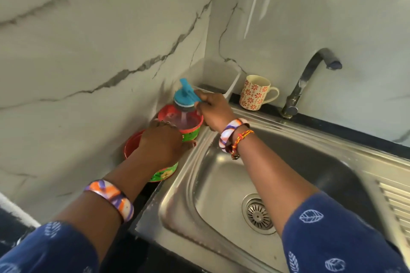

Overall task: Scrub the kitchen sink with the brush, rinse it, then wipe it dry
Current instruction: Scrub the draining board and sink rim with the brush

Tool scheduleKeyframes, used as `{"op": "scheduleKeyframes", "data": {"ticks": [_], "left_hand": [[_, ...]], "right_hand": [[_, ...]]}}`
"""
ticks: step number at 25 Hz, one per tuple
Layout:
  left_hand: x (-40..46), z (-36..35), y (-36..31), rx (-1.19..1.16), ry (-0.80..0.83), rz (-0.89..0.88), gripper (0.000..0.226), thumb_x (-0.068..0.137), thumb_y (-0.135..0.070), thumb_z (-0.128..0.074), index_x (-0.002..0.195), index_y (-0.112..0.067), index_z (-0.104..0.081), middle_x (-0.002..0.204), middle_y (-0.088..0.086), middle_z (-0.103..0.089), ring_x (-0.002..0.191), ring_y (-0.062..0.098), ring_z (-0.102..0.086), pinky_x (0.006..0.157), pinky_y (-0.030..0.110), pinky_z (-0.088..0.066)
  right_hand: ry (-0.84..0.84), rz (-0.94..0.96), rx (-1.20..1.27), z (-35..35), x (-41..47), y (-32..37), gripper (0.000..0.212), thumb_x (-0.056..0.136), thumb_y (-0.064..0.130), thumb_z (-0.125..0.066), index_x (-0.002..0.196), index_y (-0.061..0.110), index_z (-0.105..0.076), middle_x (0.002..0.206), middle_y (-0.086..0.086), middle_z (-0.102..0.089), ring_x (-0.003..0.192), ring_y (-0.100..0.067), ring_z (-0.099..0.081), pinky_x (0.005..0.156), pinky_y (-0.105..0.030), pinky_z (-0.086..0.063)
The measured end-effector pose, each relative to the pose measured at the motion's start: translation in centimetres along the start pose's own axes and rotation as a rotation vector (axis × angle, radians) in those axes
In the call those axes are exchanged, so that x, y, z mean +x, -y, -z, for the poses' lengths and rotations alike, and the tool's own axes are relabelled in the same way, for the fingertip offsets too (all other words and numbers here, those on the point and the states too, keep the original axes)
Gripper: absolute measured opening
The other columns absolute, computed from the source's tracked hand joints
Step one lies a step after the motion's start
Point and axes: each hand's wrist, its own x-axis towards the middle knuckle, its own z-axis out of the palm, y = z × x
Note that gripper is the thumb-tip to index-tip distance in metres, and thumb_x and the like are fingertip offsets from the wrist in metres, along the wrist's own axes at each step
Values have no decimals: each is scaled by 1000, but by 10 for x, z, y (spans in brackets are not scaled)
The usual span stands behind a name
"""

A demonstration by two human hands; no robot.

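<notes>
Sink = steel basin, lower right of centre, drain visible at the bottom; it looks wet in places but no suds, no brush in view anywhere. Judging by that, scrubbing hasn't begun: this looks like the prep step, getting soap ready.

Just left of the sink rim, in the wall corner, a clear soap dispenser w/ blue pump top stands over a red-and-green bowl; a second, similar bowl sits nearer, partly hidden by the left arm. Right hand has fingers curled round the blue pump spout, pinching it. Left hand rests over the bowl rim, fingers bent down onto it, seemingly steadying it; can't tell exactly how tight.

Next move prob. needs a firm press on the pump w/ the bowl kept put, then finding the brush.

Further out: patterned mug and tap behind the sink, on the dark table edge.
</notes>
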Motion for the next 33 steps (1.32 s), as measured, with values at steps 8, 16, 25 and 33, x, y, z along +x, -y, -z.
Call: {"op": "scheduleKeyframes", "data": {"ticks": [8,16,25,33], "left_hand": [[-16,-3,-5,18,-65,-15,55,97,-44,-35,135,-5,-41,141,14,-43,136,26,-32,116,35,-16],[-92,0,-71,25,-97,156,43,92,-5,-44,135,-8,-43,136,7,-46,130,23,-43,102,30,-39],[-84,-17,-69,-104,97,174,40,90,-2,-49,130,-9,-46,128,5,-51,116,23,-56,78,34,-49],[-72,-8,-56,0,89,114,32,89,2,-50,119,-8,-59,117,9,-62,110,29,-61,81,34,-51]], "right_hand": [[-91,-260,695,38,-102,2,42,97,9,-43,137,22,-46,63,0,-38,27,0,-25,32,-7,-18],[-102,-327,496,-27,-161,-40,41,90,20,-45,128,32,-53,60,9,-42,42,-1,-33,41,-13,-27],[-269,-493,386,19,-33,-63,32,93,16,-39,117,15,-61,66,1,-48,43,-10,-47,40,-19,-35],[-169,-367,396,-9,-112,-59,33,96,15,-42,119,36,-55,60,-2,-41,35,-6,-32,35,-16,-22]]}}
